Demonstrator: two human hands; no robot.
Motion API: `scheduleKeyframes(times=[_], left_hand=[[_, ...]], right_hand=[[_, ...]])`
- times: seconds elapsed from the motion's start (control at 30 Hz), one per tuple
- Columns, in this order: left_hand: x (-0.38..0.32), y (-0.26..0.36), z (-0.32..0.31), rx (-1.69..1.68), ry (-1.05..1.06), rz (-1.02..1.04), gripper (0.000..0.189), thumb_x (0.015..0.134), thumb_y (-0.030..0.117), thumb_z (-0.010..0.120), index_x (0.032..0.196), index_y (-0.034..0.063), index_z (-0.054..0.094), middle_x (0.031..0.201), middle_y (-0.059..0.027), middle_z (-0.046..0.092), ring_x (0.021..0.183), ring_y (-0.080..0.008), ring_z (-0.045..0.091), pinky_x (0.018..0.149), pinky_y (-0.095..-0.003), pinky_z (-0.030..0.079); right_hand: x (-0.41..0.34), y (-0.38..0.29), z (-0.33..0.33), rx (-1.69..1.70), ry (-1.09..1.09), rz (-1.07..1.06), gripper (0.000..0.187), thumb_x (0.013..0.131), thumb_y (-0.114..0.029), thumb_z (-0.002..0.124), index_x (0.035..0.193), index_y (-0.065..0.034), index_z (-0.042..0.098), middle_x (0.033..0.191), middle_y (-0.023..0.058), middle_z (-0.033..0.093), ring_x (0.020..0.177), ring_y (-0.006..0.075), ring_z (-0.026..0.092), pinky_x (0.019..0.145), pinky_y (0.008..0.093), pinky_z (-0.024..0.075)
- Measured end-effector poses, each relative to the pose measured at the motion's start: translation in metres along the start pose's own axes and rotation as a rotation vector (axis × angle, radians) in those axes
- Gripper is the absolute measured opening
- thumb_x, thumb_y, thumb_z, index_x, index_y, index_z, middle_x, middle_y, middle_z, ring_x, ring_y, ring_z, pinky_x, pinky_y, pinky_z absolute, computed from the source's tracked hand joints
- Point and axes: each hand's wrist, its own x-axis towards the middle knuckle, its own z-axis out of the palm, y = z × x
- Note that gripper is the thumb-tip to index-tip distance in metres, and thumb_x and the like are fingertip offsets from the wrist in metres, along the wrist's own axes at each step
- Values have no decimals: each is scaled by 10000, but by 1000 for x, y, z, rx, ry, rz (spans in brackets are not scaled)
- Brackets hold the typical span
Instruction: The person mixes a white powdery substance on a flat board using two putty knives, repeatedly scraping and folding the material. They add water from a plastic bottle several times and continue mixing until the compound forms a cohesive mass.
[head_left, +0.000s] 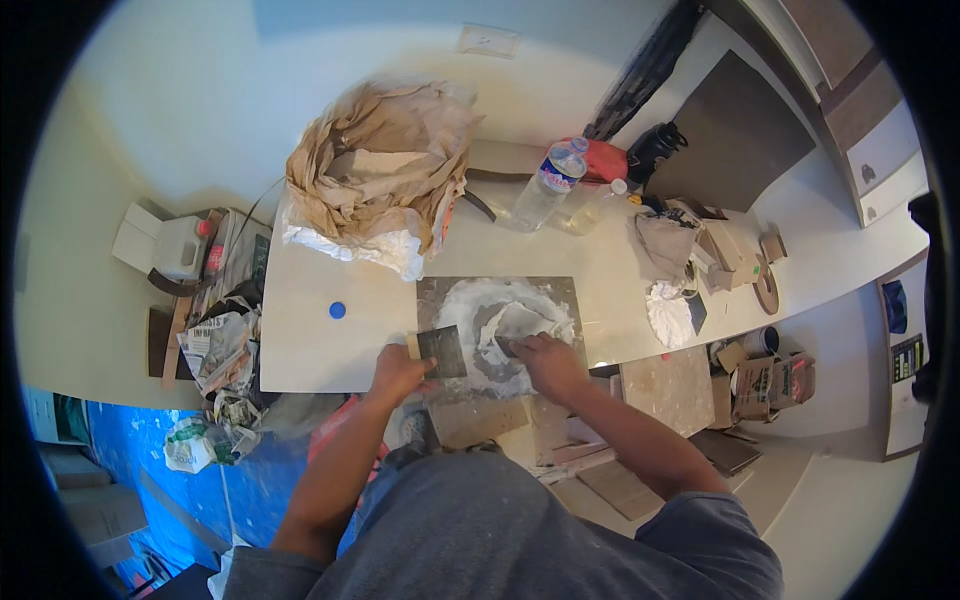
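Note:
My left hand (399, 369) grips a small dark flat plate (444, 352) with a pale edge, held over the left edge of a dark square board (556, 291). White paste (459, 298) is smeared in a ring on this board, with a thicker mound in the middle. At the right side of the paste, my right hand (550, 363) holds a thin flat spreader (517, 327), whose blade lies on the mound. The board rests at the front edge of a pale tabletop (337, 360). A blue bottle cap (337, 310) lies to the left.
A crumpled brown paper bag (375, 165) stands behind the board. Two clear plastic bottles, one large (541, 196) and one small (596, 208), stand at the back. Rags (667, 244) and cardboard pieces (724, 259) lie to the right. Crumpled newspaper (225, 349) and a white jug (180, 247) are left.

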Motion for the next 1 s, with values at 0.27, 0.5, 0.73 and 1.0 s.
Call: scheduleKeyframes(times=[0.27,0.5,0.73,1.0], left_hand=[[-4,5,1,-40,-10,-26,284,917,41,794,1047,-192,698,913,-221,758,722,-334,809,536,-351,648],[-5,8,3,-101,44,-101,315,915,32,805,1095,-204,698,947,-243,760,718,-339,806,560,-357,667],[-4,-1,5,96,100,7,260,922,37,805,1080,-157,735,974,-237,771,742,-313,803,589,-363,673],[-57,36,46,597,422,105,190,892,37,815,1054,-55,779,962,-149,797,745,-271,786,646,-375,668]], right_hand=[[3,28,-3,41,162,-152,526,892,-11,620,1340,-249,759,1348,-17,742,1261,228,641,1103,460,470],[-8,66,-9,-35,-32,-160,625,860,-9,649,1424,-270,717,1440,-23,711,1334,230,604,1134,453,441],[-6,56,12,-42,11,-349,516,940,-55,619,1416,-230,717,1428,25,719,1318,218,623,1161,443,417],[-28,113,-28,580,273,-235,439,954,34,607,1327,-132,770,1323,79,771,1209,268,718,1077,427,539]])
